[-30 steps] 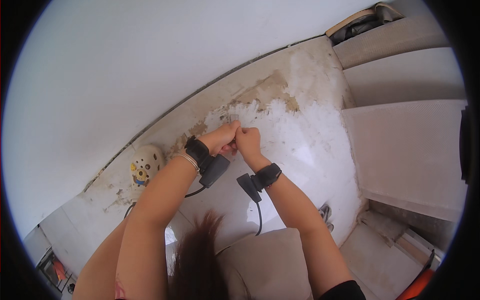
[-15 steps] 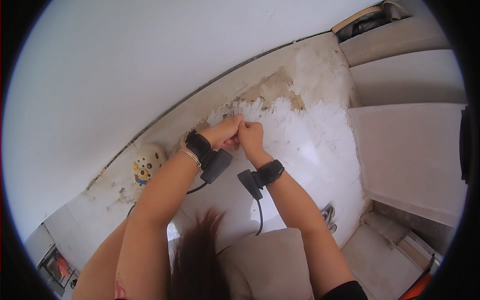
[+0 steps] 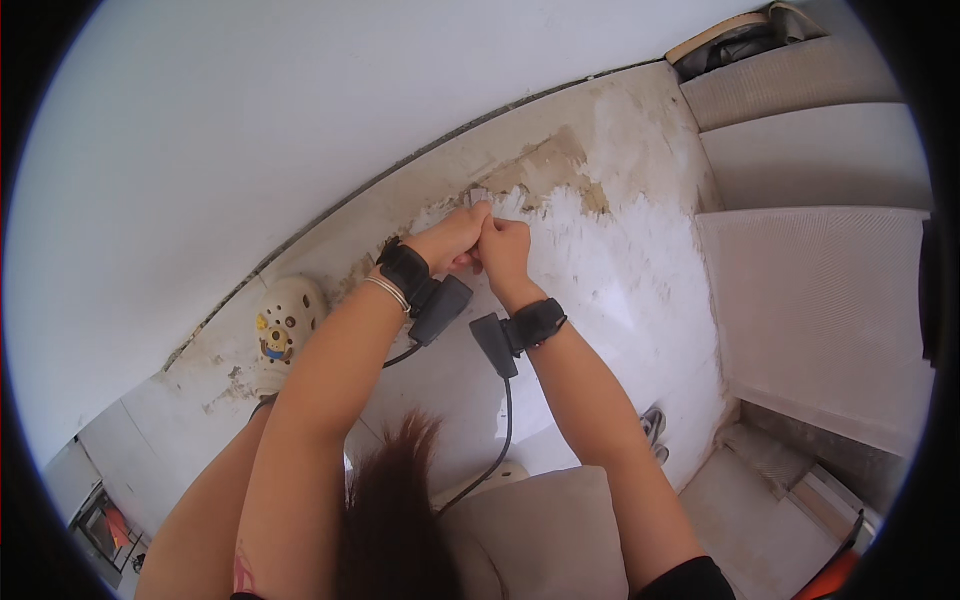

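Note:
My left hand (image 3: 450, 238) and my right hand (image 3: 506, 246) are pressed together, both closed, over a soiled floor strip. A small, flat, greyish scraper-like blade (image 3: 479, 196) sticks out beyond the fingertips and meets the floor surface; its handle is hidden inside my grip. Around the tip the surface is streaked, with a brown stained patch (image 3: 545, 165) beyond it and a whitish smeared area (image 3: 600, 270) on the right. Each wrist wears a black strap with a dark boxy device and a cable.
A white wall (image 3: 250, 120) rises along the far left, with a dark gap at its base. One cream clog (image 3: 290, 320) with charms is on my foot at left. Light panels or steps (image 3: 810, 310) border the right side. Footwear (image 3: 745, 45) lies at the far right corner.
Both hands have moved a little farther away from me, pushing the blade forward toward the brown patch. They remain closed together.

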Tool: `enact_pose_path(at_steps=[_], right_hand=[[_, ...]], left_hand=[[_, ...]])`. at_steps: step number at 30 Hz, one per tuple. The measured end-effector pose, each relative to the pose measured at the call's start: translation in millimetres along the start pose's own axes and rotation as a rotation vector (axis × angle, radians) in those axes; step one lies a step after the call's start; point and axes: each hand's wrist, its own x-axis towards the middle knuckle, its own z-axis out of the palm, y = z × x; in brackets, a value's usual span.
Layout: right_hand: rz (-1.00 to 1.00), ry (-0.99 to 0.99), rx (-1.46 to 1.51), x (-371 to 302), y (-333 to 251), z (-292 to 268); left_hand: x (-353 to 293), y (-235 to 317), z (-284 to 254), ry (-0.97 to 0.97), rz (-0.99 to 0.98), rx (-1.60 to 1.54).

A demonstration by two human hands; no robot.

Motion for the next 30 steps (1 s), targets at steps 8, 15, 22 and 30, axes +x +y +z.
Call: enact_pose_path(at_steps=[8, 15, 22, 30], right_hand=[[0.057, -0.024, -0.056, -28, 12, -7], [-0.007, 0.003, -0.015, 4, -8, -6], [0.049, -0.030, -0.028, -29, 17, -7], [0.069, 0.002, -0.018, 12, -15, -1]], left_hand=[[-11, -22, 8, -0.118, -0.121, -0.032], [4, 13, 0, -0.024, -0.018, 0.009], [-13, -24, 13, -0.034, -0.104, 0.018], [7, 19, -3, -0.041, -0.059, 0.027]])
